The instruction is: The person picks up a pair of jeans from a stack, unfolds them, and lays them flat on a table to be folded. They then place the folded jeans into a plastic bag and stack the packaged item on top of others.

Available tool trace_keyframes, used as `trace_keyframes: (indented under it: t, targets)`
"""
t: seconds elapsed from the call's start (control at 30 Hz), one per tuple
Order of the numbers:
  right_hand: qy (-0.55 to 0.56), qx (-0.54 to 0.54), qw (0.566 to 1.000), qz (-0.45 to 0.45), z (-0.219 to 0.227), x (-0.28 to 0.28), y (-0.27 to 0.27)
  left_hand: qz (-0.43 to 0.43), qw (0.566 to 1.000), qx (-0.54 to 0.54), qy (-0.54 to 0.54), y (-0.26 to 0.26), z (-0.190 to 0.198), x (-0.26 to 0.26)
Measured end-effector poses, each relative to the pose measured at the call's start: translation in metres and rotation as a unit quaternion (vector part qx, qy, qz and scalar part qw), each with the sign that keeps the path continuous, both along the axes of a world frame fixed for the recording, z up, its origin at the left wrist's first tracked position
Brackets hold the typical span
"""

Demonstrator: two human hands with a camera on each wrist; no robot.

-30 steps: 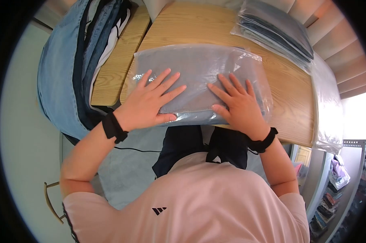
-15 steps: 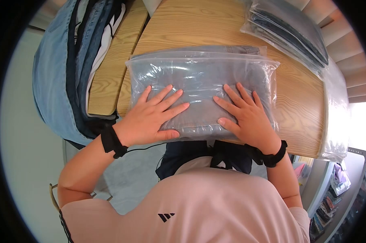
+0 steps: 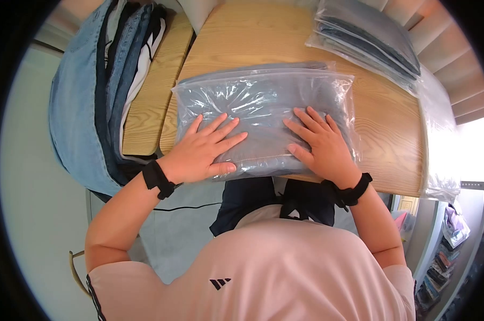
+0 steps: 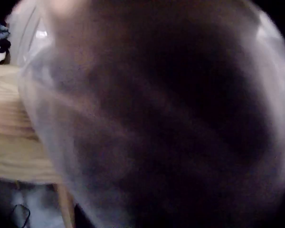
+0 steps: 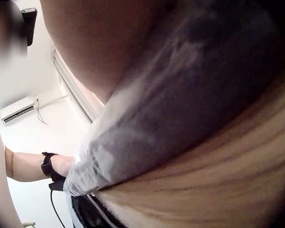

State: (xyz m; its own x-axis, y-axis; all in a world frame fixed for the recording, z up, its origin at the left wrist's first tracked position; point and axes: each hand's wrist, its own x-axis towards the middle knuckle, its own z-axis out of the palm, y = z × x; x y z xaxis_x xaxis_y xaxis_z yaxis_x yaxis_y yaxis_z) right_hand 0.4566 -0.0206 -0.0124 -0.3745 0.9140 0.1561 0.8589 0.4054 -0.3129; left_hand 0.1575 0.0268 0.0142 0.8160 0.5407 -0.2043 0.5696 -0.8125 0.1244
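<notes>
A clear plastic bag [image 3: 263, 115] with folded grey-blue denim inside lies at the near edge of the wooden table. My left hand [image 3: 199, 152] rests flat on its left part, fingers spread and straight. On the right part my right hand [image 3: 325, 147] presses down the same way, thumb pointing inward. Creases and glare run across the film between the hands. Past the bag's far edge, a strip of more folded denim [image 3: 242, 68] sticks out from beneath. In the left wrist view the bag's film [image 4: 33, 78] is dark and blurred; the right wrist view shows its side [image 5: 104, 161] along the tabletop.
Several bagged folded garments are stacked [image 3: 368, 40] at the back right, beside flat clear plastic [image 3: 440, 144] hanging over the table's right edge. A pile of jeans [image 3: 78, 107] drapes at the left. Shelving [image 3: 445, 257] with packed clothes stands at lower right.
Both hands and the bag have slid slightly toward the body. The bag's far edge has drawn back, and the denim strip behind it now shows. The fingers stay spread and flat.
</notes>
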Motion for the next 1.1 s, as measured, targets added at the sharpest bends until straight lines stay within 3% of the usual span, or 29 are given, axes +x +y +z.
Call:
trace_keyframes:
  t: [0.1, 0.23, 0.27, 0.3, 0.33, 0.37, 0.43, 0.47, 0.5, 0.53, 0.6, 0.67, 0.73, 0.77, 0.87, 0.93, 1.0, 1.1]
  targets:
    - [-0.006, 0.016, 0.999, -0.031, 0.002, 0.023, -0.008, 0.030, 0.999, 0.002, -0.037, 0.000, 0.004, -0.015]
    - [-0.079, -0.025, 0.984, -0.155, -0.011, 0.103, -0.014, 0.245, 0.969, 0.025, -0.012, 0.002, 0.005, -0.077]
    - [-0.104, -0.021, 0.976, -0.189, -0.013, 0.121, -0.013, 0.243, 0.969, 0.029, -0.015, 0.006, -0.004, -0.098]
    - [-0.106, -0.014, 0.976, -0.192, -0.009, 0.132, -0.010, 0.295, 0.949, 0.022, -0.107, 0.013, -0.016, -0.119]
    - [-0.002, -0.067, 0.974, -0.217, -0.003, 0.140, -0.005, 0.342, 0.918, 0.016, -0.199, 0.021, -0.024, -0.130]
    - [0.102, -0.119, 0.958, -0.239, 0.002, 0.145, 0.000, 0.337, 0.919, 0.021, -0.203, 0.027, -0.025, -0.132]
    - [0.137, -0.122, 0.959, -0.216, -0.003, 0.151, 0.024, 0.414, 0.837, -0.083, -0.348, 0.041, -0.023, -0.130]
    - [0.170, -0.131, 0.958, -0.188, -0.003, 0.152, 0.036, 0.407, 0.839, -0.080, -0.352, 0.046, -0.018, -0.123]
    - [0.217, -0.223, 0.923, -0.225, 0.022, 0.134, 0.041, 0.448, 0.804, -0.136, -0.366, 0.050, -0.011, -0.112]
    - [0.218, -0.217, 0.925, -0.223, 0.024, 0.134, 0.050, 0.488, 0.764, -0.190, -0.378, 0.052, -0.005, -0.104]
    - [0.316, -0.300, 0.872, -0.225, 0.020, 0.127, 0.074, 0.486, 0.738, -0.220, -0.413, 0.061, -0.004, -0.092]
    - [0.346, -0.275, 0.872, -0.211, 0.008, 0.131, 0.093, 0.473, 0.715, -0.272, -0.438, 0.074, -0.007, -0.086]
    - [0.371, -0.330, 0.852, -0.165, -0.006, 0.143, 0.113, 0.477, 0.702, -0.279, -0.449, 0.080, -0.011, -0.078]
    - [0.384, -0.337, 0.837, -0.194, -0.001, 0.139, 0.113, 0.472, 0.695, -0.296, -0.455, 0.083, -0.013, -0.076]
    - [0.437, -0.308, 0.818, -0.214, 0.011, 0.133, 0.113, 0.450, 0.714, -0.293, -0.449, 0.088, -0.020, -0.074]
    - [0.432, -0.306, 0.821, -0.213, 0.012, 0.133, 0.116, 0.427, 0.699, -0.314, -0.480, 0.094, -0.031, -0.078]
    - [0.430, -0.303, 0.823, -0.217, 0.005, 0.138, 0.120, 0.443, 0.694, -0.255, -0.507, 0.099, -0.037, -0.077]
    - [0.397, -0.305, 0.849, -0.171, -0.007, 0.138, 0.119, 0.472, 0.678, -0.258, -0.501, 0.094, -0.038, -0.066]
